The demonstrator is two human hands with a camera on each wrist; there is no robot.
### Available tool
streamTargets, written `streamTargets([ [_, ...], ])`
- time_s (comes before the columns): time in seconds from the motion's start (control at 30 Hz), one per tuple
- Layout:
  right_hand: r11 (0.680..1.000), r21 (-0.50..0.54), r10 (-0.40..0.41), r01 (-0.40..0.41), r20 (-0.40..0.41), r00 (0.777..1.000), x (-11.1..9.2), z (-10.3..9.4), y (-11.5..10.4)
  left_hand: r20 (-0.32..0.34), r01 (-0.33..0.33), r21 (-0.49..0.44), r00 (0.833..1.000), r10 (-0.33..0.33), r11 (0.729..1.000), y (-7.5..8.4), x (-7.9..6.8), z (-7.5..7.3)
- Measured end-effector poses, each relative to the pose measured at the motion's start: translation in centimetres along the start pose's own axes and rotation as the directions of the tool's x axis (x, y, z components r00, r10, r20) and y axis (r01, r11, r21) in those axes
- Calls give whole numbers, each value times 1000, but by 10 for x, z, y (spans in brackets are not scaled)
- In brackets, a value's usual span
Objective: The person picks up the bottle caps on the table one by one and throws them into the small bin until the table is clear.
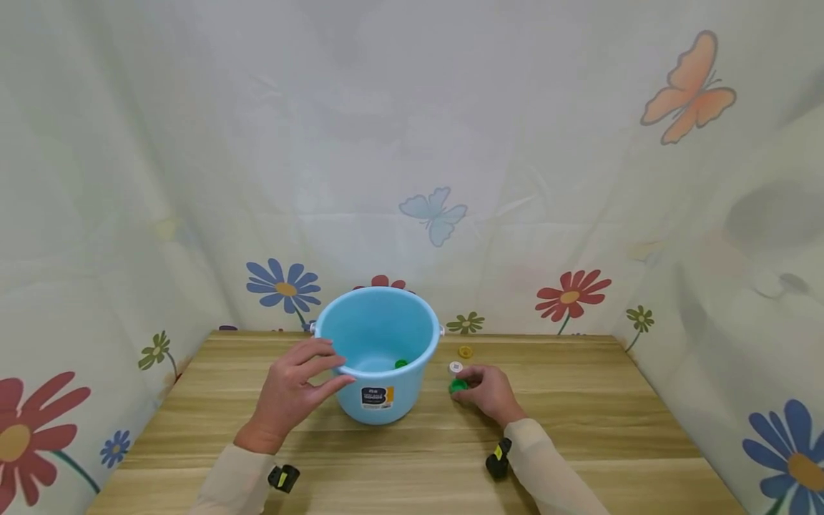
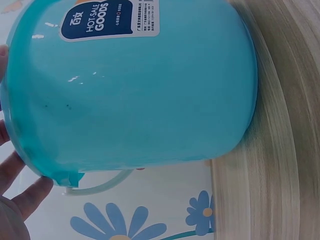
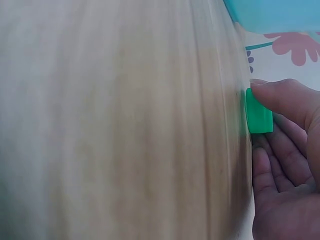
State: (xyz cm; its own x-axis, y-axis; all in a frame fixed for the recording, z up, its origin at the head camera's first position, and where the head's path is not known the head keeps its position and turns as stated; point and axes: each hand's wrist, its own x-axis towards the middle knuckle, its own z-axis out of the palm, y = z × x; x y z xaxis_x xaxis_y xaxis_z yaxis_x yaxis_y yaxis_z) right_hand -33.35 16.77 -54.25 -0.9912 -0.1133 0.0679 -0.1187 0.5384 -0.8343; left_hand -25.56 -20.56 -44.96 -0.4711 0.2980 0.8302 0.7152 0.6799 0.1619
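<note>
The right hand pinches a green cap, finger and thumb close together. From there, a white cap and yellow cap lie toward 12 o'clock. Near 9 stands the blue bucket. The left hand, fingers spread, grips its edge around 7.

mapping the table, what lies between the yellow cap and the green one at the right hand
A small white round piece lies between the yellow cap and the green cap at the right hand; the head view shows it.
</note>
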Motion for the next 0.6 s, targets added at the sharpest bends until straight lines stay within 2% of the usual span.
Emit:
streamTargets([
  [0.6, 1000, 14, -4, 5, -23, 1000, -2, -4, 1, 5, -5, 6, 1000, 5, 1000, 4, 2, -1],
])
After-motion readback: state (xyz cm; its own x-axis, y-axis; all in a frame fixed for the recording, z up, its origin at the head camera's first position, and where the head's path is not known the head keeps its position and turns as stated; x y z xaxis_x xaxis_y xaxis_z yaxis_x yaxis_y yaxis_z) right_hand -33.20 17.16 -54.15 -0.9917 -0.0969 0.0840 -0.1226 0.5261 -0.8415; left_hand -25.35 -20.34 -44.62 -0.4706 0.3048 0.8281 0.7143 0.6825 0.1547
